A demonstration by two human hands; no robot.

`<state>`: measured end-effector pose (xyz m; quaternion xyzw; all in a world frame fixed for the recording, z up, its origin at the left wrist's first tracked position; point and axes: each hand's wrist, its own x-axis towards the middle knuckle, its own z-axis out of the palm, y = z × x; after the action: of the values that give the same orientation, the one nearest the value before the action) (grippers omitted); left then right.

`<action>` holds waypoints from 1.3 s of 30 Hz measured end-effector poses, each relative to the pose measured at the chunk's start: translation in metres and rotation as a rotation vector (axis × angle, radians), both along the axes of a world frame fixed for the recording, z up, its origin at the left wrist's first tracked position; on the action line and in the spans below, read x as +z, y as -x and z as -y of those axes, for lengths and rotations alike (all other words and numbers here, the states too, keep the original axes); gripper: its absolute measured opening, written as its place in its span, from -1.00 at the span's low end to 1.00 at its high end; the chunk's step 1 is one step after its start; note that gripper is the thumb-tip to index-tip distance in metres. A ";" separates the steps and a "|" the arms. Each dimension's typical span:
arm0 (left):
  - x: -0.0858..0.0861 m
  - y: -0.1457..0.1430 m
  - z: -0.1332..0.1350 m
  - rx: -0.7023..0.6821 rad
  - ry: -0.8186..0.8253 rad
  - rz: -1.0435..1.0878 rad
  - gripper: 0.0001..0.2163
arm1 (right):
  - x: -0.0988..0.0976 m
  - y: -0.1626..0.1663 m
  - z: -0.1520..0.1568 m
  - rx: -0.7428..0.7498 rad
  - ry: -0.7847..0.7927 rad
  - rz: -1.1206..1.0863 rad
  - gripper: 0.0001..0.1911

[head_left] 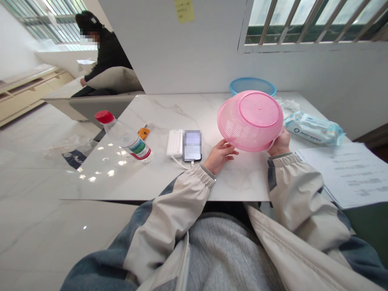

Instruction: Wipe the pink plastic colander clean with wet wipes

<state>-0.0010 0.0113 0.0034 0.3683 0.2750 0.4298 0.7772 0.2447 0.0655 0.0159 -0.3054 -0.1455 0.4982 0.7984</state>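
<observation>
A pink plastic colander [250, 119], full of small holes, is tilted above the table with its round base turned up toward me. My right hand [280, 142] grips its rim at the lower right; some of those fingers are hidden behind the rim. By the lower left edge of the colander is my left hand [222, 155], fingers apart and stretched out; whether the fingertips touch the rim I cannot tell. Behind the pink colander a blue basket [253, 85] stands at the table's back edge, partly covered by it.
On the marble-patterned table [169, 111] are a red-capped bottle [133, 141], an orange tag [143, 132], a white power bank [174, 143] cabled to a phone [192, 145], a wipes pack [315, 128] and printed papers [354, 173]. A person [106, 52] sits at the far left.
</observation>
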 end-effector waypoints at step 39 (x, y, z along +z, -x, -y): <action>0.001 0.000 -0.003 0.031 0.058 0.015 -0.74 | -0.002 -0.003 -0.003 0.013 0.041 -0.002 -0.62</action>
<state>-0.0014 0.0141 0.0040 0.3378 0.2872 0.4365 0.7829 0.2481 0.0684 0.0141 -0.3203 -0.1365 0.5064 0.7889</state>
